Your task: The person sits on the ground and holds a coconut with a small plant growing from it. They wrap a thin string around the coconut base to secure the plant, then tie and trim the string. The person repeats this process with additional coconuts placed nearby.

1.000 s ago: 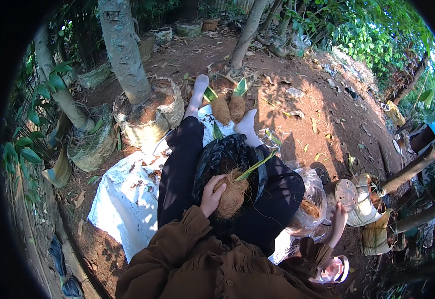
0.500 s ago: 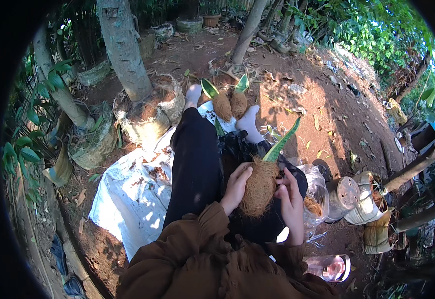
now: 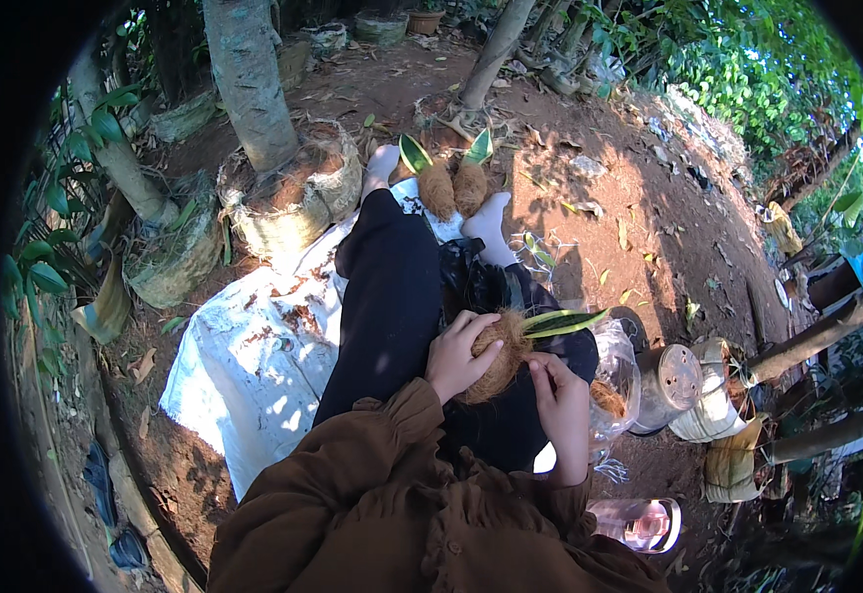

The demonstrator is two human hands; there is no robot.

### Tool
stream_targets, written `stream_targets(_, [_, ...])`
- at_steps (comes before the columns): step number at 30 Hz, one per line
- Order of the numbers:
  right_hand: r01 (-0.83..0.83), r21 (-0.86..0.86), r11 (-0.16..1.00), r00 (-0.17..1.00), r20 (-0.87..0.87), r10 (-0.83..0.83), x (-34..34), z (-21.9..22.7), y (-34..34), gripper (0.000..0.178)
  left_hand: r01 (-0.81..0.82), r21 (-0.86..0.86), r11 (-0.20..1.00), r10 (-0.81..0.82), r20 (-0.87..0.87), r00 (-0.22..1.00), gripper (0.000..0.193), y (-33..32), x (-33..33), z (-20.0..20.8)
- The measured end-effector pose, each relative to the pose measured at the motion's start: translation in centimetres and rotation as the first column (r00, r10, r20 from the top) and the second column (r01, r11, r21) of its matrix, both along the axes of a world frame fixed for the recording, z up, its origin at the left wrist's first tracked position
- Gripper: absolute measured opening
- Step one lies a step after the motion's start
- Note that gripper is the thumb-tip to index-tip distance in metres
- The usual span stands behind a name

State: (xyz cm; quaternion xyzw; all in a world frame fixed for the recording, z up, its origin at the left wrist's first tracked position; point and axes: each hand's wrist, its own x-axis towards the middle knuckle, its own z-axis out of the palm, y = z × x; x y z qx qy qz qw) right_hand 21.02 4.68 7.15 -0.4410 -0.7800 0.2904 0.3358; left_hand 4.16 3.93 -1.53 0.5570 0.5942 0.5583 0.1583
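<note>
My left hand [image 3: 459, 356] is wrapped round a brown coconut-fibre ball [image 3: 499, 380] above my lap. From one end of the ball a green leaf with pale yellow edges [image 3: 565, 322] points to the right. My right hand [image 3: 558, 400] is at the ball's right side, just below the leaf's base, thumb and fingertips pinched together. What lies between those fingertips is too small to make out. Beyond my lap, between my feet, two similar fibre balls [image 3: 438, 193] stand side by side, each with a leaf on top.
White sheeting [image 3: 254, 371] strewn with brown bits lies at left. Right of my knee are a clear plastic bag [image 3: 612, 371] with fibre inside, a grey holed container [image 3: 677, 381] and a pink-and-clear vessel [image 3: 639, 524]. Tree trunks [image 3: 252, 89] rise ahead; poles [image 3: 837, 326] lean at right.
The held ball has tipped over, so its leaf swung from pointing up to pointing right. My left hand moved onto its top side; the right fingers closed into a pinch.
</note>
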Motion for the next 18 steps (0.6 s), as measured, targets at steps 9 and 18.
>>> stream_targets(9, [-0.171,0.017,0.985,0.97,0.18,0.166,-4.4,0.2,-1.7,0.02,0.137,-0.072,0.988,-0.141,-0.043,0.989,0.073,0.6,1.4,-1.7])
stream_targets(18, [-0.229,0.039,0.973,0.936,0.282,0.209,-5.0,0.0,-3.5,0.018,0.193,0.411,0.891,-0.256,0.104,0.961,0.05,1.2,2.7,-3.2])
